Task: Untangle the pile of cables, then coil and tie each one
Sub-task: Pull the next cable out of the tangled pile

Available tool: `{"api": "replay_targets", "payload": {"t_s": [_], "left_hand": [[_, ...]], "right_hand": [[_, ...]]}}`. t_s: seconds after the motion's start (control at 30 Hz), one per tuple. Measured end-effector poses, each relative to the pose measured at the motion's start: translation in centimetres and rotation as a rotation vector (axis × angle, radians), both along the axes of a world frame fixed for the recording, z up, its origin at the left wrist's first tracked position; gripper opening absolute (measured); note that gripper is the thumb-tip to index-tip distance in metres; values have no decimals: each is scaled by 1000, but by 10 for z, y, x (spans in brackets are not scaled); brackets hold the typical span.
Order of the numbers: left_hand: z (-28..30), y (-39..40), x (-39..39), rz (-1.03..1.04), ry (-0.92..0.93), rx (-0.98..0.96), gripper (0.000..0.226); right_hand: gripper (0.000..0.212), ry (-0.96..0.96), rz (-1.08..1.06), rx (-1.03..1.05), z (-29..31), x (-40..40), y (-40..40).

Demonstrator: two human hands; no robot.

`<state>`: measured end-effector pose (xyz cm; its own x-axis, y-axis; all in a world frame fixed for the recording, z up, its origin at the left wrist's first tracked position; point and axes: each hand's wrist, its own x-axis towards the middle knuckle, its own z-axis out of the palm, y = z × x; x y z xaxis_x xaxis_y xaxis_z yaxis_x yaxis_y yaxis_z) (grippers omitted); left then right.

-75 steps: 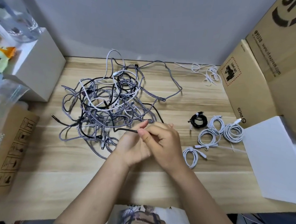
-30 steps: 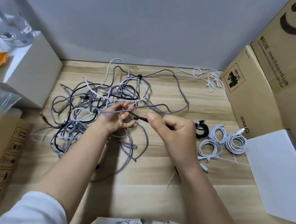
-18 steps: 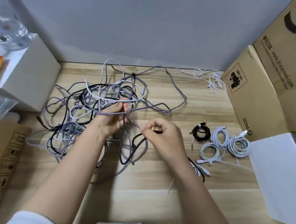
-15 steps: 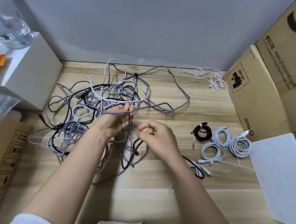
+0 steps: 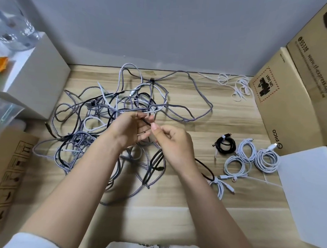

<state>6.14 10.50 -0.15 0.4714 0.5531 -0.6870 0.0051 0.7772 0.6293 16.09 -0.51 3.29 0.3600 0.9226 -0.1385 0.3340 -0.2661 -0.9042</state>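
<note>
One tangled cable pile centre-left, four white coils and one black coil right, left hand and right hand both pinching a black cable at centre frame.

Light wood-grain tabletop, planks running left-right, grey wall at far edge. Loose tangle of grey braided, black and white cables spread over left and centre. Far right corner: heap of thin white ties. Right side: small black coiled cable with white tie, just beside it three white coiled cables touching each other; fourth white bundle nearer front edge. Brown cardboard box at right, white box at left, white sheet at front right.
</note>
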Motion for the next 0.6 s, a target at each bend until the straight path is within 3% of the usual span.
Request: {"api": "replay_targets", "payload": {"t_s": [0.1,0.2,0.33,0.47,0.6], "left_hand": [[-4,3,0,134,-94,7,45],[-6,6,3,255,-135,86,27],[-6,8,4,316,-112,172,30],[-4,-11,-5,168,-76,229,26],[-4,-30,-17,8,-20,292,22]], "right_hand": [[47,34,6,154,27,3,-11],[49,142,20,339,54,3,-27],[43,398,26,511,72,8,-42],[48,263,-10,316,43,17,-32],[29,170,-8,-49,7,12,-22]]}}
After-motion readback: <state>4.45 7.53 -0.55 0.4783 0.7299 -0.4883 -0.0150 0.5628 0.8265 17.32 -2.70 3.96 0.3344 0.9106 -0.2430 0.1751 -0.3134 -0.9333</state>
